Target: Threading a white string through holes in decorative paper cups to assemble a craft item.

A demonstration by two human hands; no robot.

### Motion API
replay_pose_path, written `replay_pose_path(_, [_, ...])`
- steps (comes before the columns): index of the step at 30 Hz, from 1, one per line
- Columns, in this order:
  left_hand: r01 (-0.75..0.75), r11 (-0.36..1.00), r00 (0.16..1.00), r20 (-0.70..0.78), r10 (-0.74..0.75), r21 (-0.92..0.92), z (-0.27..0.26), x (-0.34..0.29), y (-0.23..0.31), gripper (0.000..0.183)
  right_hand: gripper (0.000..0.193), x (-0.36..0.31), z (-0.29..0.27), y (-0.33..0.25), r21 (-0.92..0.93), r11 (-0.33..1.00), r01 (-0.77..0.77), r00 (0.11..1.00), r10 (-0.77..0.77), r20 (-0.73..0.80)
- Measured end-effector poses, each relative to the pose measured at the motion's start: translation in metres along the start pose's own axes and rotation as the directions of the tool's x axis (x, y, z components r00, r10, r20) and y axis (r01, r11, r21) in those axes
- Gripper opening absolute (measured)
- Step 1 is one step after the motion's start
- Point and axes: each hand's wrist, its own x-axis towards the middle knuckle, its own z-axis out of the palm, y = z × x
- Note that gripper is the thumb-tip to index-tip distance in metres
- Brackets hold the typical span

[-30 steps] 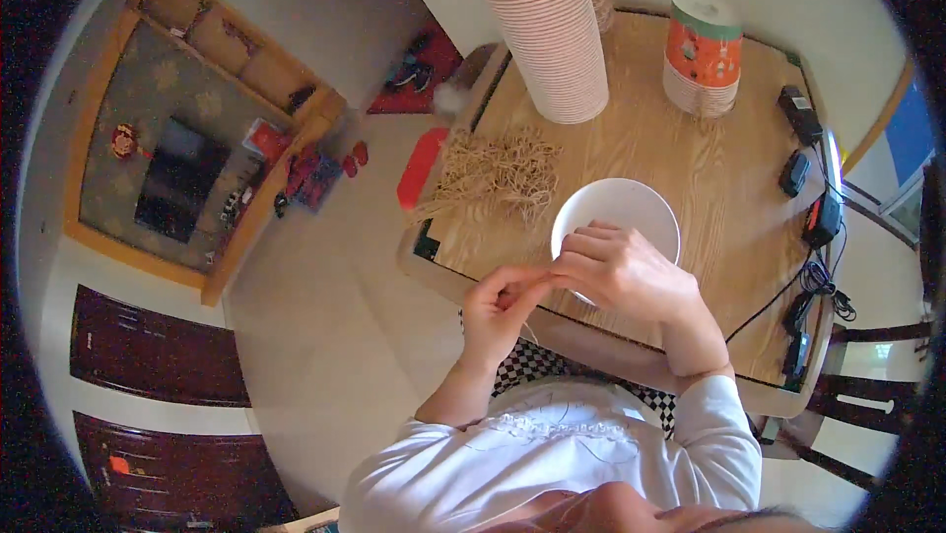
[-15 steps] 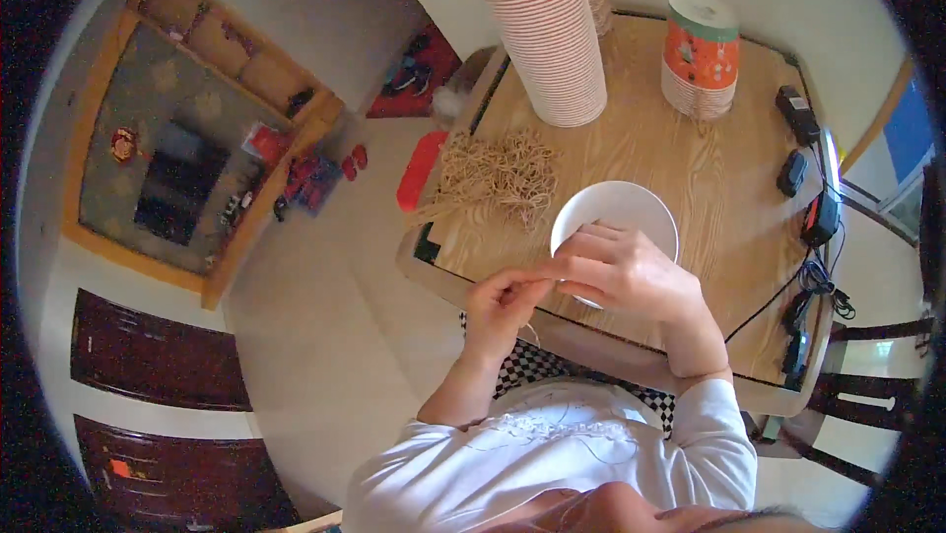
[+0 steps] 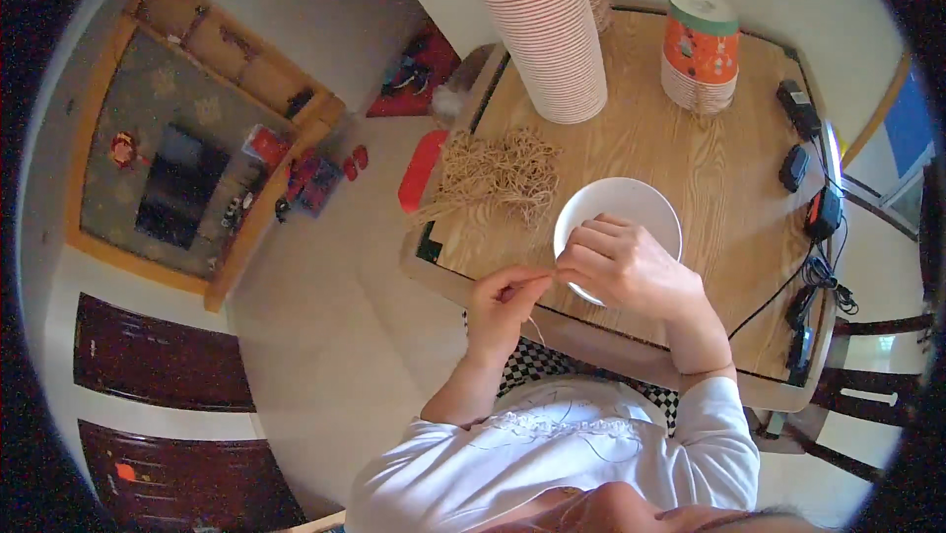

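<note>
My left hand (image 3: 505,304) is closed in a pinch at the near table edge, holding a thin piece of twine (image 3: 535,332) whose loose end hangs below the fingers. My right hand (image 3: 629,265) has its fingers bent together, and its fingertips meet those of the left at the twine. Whether the right fingers grip the same strand is hard to make out. Under the right hand stands a round white paper tub (image 3: 641,198), open at the top and partly covered by that hand. A tangled heap of tan twine (image 3: 501,173) lies on the table beyond my left hand.
A tall stack of paper tubs (image 3: 552,40) rises at the back of the wooden table (image 3: 641,149). A shorter orange and green stack (image 3: 701,50) stands to its right. Black adapters (image 3: 823,213) and cables (image 3: 818,282) lie along the right edge. A dark chair (image 3: 857,390) is at right.
The right fingers have drawn slightly closer together, while both hands stay nearly in place. The whole view has shifted a little.
</note>
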Motion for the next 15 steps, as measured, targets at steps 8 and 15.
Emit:
replay_pose_path(8, [0.063,0.997,0.998,-0.008,-0.064,-0.053,-0.004,0.000,-0.001,0.005,0.027,-0.002,-0.001,0.005,0.120,0.981,-0.155,0.987,0.158,-0.012])
replay_pose_path(15, [0.353,0.794,0.930,0.274,-0.243,-0.494,-0.016,0.006,-0.012,0.008,0.029,-0.001,0.006,0.008,0.170,0.981,0.090,0.995,-0.082,-0.051])
